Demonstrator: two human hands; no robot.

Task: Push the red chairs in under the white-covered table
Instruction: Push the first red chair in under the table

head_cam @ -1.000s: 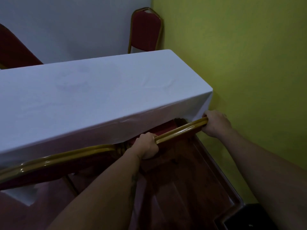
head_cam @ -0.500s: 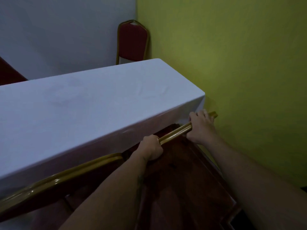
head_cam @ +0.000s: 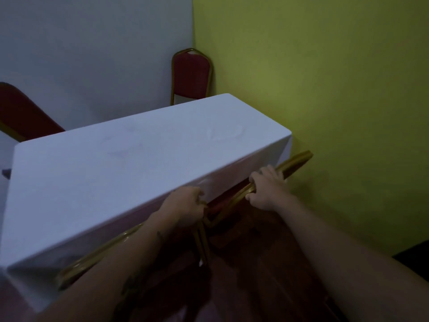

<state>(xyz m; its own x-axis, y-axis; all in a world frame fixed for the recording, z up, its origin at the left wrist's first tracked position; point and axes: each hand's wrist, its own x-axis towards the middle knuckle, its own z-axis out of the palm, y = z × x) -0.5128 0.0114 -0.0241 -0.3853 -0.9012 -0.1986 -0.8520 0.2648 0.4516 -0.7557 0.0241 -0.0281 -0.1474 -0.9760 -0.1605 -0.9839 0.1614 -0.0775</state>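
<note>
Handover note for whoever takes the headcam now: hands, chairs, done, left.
Left hand: closed on the gold top rail where the two near chairs meet.
Right hand: closed on the top rail of the right near chair, close to the yellow wall.
Chairs: both near chair backs sit tight against the front edge of the white-covered table; left near chair looks in as well.
Done: near side appears pushed in.
Left: release; check the far-corner chair and the far-left chair behind the table, whose seats are hidden.
</note>
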